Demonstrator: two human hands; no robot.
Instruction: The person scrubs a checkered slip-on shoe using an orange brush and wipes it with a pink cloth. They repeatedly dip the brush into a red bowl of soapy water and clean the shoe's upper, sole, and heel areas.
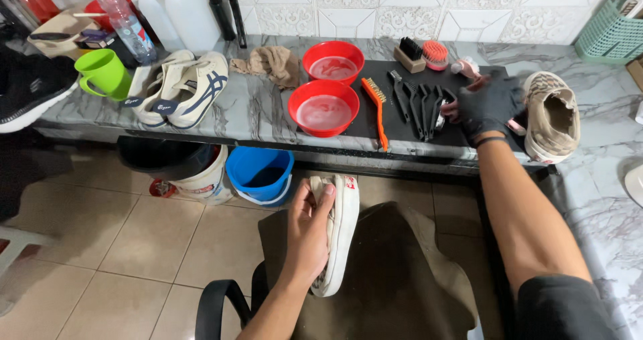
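Two red bowls sit between cream sneakers and black brushes.

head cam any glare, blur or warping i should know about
Head view: soft glare on the wet red bowls and the marble counter; straight edges bow toward the corners, a wide-lens warp; the right hand, in a dark glove, is slightly smeared by motion near the brushes; the left hand and white shoe are sharp; under the counter it is dim.

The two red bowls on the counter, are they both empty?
No, both red bowls on the marble counter hold a pale, cloudy liquid.
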